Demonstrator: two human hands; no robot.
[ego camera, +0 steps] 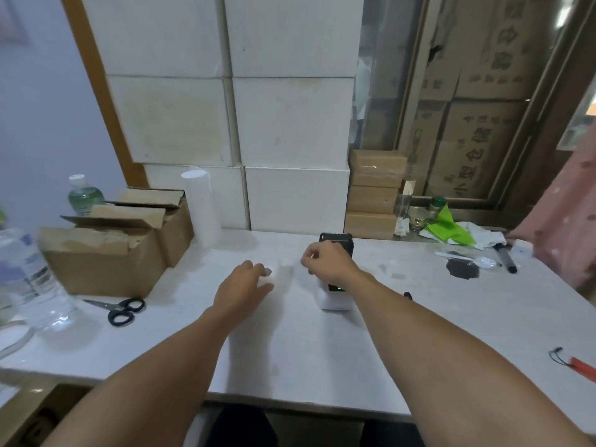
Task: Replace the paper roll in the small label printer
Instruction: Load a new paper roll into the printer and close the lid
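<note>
The small label printer stands mid-table, a white body with a green light and its black lid raised behind. My right hand hovers just above it to the left, with thumb and fingers pinched together. Blur hides whether anything is between them. My left hand rests low over the table left of the printer. Its fingertips hold a small white paper roll. A faint pale smear lies between the two hands, too blurred to identify.
Black scissors lie to the left, in front of open cardboard boxes and water bottles. A tall white roll stands against stacked white boxes. A black marker, a spoon and green wrapping lie at the right. A red tool is near the right edge.
</note>
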